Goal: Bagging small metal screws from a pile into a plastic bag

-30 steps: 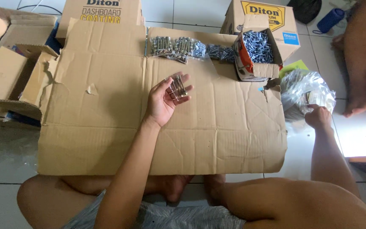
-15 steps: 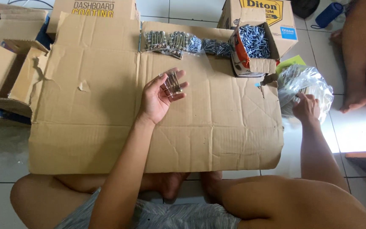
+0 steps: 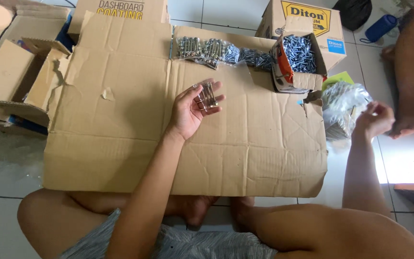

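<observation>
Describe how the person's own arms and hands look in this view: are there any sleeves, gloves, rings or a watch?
Both arms are bare from hand to as far up as the view shows: no sleeves, no gloves. The left hand and the right hand show no rings, and neither wrist carries a watch or band. The only clothing in view is grey heathered shorts at the lap.

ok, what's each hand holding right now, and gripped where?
Left hand: a small bundle of screws lying across the open fingers, thumb at one side. Right hand: at the clear plastic bags; a grip cannot be told.
</observation>
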